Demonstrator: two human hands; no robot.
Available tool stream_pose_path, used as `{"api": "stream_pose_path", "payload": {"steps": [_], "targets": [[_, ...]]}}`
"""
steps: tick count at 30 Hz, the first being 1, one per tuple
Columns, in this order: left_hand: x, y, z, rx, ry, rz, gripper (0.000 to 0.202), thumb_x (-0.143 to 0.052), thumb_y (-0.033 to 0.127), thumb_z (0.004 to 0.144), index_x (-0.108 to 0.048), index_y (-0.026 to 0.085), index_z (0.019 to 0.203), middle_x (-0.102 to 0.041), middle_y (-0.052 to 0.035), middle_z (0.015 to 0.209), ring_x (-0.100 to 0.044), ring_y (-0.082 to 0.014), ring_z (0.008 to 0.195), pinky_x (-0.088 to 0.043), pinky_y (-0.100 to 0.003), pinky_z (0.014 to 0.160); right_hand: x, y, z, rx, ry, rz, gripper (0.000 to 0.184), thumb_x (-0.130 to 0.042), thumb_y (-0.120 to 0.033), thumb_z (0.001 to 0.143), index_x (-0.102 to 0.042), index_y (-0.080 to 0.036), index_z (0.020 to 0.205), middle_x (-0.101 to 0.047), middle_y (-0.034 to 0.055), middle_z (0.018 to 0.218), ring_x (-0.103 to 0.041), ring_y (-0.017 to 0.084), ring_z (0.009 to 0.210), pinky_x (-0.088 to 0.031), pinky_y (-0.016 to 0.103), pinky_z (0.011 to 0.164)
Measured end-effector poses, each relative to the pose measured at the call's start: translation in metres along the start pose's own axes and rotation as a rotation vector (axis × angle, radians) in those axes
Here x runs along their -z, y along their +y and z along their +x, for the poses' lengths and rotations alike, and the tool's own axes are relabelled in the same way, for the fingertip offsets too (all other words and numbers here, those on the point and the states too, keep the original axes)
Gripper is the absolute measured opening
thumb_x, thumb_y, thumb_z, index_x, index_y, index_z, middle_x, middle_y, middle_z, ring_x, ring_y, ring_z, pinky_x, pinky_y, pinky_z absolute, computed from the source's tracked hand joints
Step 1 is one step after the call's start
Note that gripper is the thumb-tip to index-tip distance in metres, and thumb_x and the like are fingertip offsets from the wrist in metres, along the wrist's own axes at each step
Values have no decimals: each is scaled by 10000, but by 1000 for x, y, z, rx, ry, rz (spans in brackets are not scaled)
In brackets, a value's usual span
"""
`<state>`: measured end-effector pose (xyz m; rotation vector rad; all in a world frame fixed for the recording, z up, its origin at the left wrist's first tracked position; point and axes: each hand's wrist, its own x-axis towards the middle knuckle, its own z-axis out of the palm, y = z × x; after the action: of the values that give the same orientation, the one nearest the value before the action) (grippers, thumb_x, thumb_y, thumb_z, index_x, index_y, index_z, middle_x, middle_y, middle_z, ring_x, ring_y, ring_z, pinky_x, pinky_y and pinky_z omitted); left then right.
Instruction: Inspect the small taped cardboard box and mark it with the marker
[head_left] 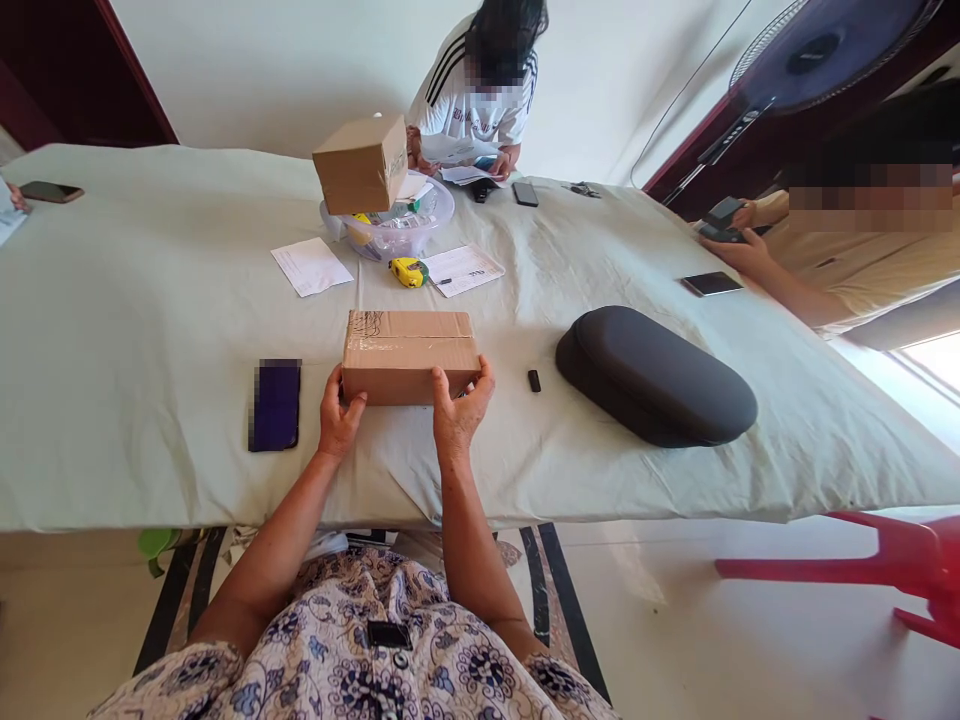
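A closed brown cardboard box [409,350] sits before me, with tape and dark scribbled marks on its top. My left hand [341,412] grips its left end, thumb against the near face. Around the right end is my right hand [461,405], its thumb on the near face; something small and dark shows under those fingers, too hidden to name. The box's underside is out of sight. A dark blue phone [276,405] lies to the left of my left hand. To the right of my right hand are a small black object [534,381] and a dark grey hard case [656,375].
Farther back, a purple-rimmed basin [439,215] bears another cardboard box [360,165]. Near it lie a yellow tape measure [409,272] and papers [311,266]. One person [472,110] reads papers across the table; another [840,250] holds a device at right. A red stool [892,560] stands below.
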<state>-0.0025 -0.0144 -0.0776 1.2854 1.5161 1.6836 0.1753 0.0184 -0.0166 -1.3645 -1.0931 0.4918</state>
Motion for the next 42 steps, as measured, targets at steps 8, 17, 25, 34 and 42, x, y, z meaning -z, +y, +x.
{"api": "stream_pose_path", "payload": {"steps": [8,17,25,34,42], "targets": [[-5,25,-1,31,9,-51,738,-663,653,808,-502,190,1360,-575,-162,1352,-582,-318,1249,-478,-480,1067,-4,-4,-6,-28,-8,-19,979,-786,-616,707,-328,-176,1453,-426,209,1440,-429,339,1367,-348,575,1178],[-5,81,11,244,198,169,826,-843,666,588,-528,191,1186,-653,-129,1160,-635,-347,1134,-499,-500,1012,-2,-12,-25,-67,-65,-13,918,-768,-611,722,-347,-183,1417,-441,197,1439,-468,307,1343,-407,516,1148],[-28,86,-2,248,358,149,897,-870,602,567,-434,200,1240,-596,-146,1246,-614,-337,1165,-512,-500,1000,-8,-23,-31,-54,-41,-80,1048,-783,-652,673,-297,-155,1456,-415,211,1462,-424,322,1392,-353,514,1198],[-15,74,14,168,271,148,824,-794,608,676,-444,176,1283,-578,-170,1293,-581,-327,1232,-470,-500,1088,8,-2,-11,-80,-65,106,490,-537,-591,891,-549,-195,1177,-625,103,1167,-616,180,1013,-528,353,887],[-19,79,30,-77,161,285,713,-502,620,930,-379,229,1513,-280,-160,1630,-244,-310,1547,-234,-519,1270,16,-18,-33,-33,-111,104,398,-648,-482,867,-583,-205,1146,-633,-14,809,-594,113,701,-473,224,618]]}}
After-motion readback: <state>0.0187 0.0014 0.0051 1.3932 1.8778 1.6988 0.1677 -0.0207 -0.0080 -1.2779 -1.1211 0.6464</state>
